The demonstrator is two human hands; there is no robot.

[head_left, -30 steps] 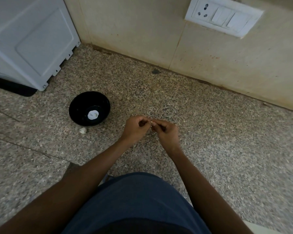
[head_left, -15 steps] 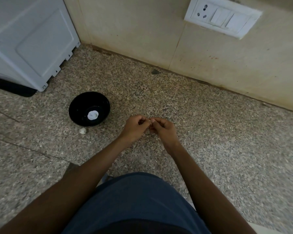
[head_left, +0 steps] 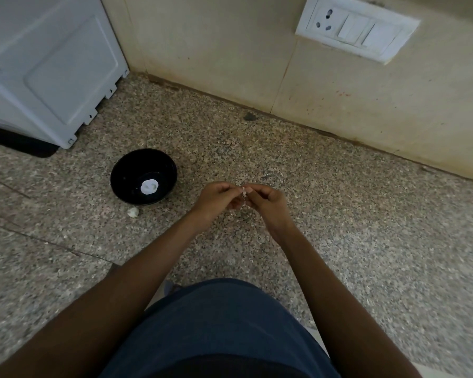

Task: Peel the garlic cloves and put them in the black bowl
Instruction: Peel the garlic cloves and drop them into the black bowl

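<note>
a garlic clove [head_left: 243,197] is pinched between the left hand [head_left: 216,199] and right hand [head_left: 268,203], each grip closed on it. its skin is best pulled away gently, with the clove kept over the table [head_left: 339,214] beside the black bowl [head_left: 129,186].

I am standing at a home kitchen counter: speckled granite worktop [head_left: 339,227] is spreading below me, a white wall socket-and-switch plate [head_left: 357,30] and white appliance casing [head_left: 47,66] are sitting alongside.
</note>
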